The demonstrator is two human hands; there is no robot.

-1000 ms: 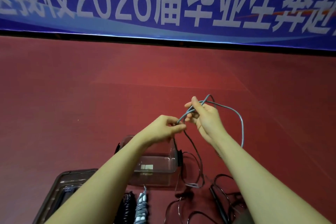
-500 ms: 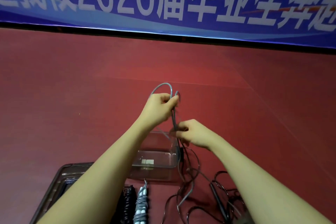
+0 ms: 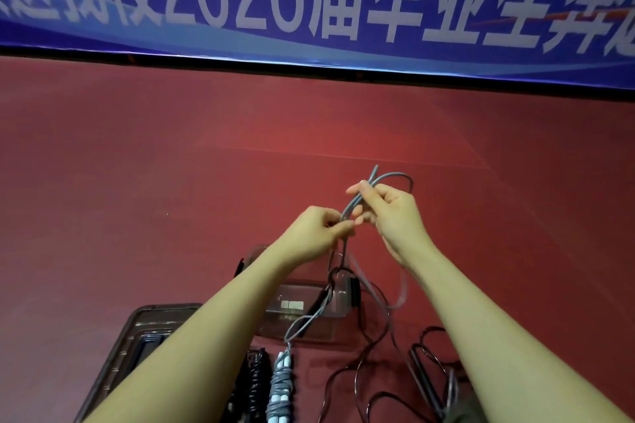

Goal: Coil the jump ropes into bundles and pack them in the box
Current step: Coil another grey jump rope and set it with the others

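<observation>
Below grip, nearest: wound grey rope bundle (image 3: 282,385) on red floor, loose black ropes (image 3: 371,364) tangled beside it. Grey cord could snag there, judging by slack.
Clear plastic box (image 3: 302,312) under grip.
Left hand (image 3: 318,233) pinches thin grey jump rope (image 3: 357,203); right hand (image 3: 391,213) grips loop. Loop may slip.
Held section's axis runs up-right, away.
</observation>
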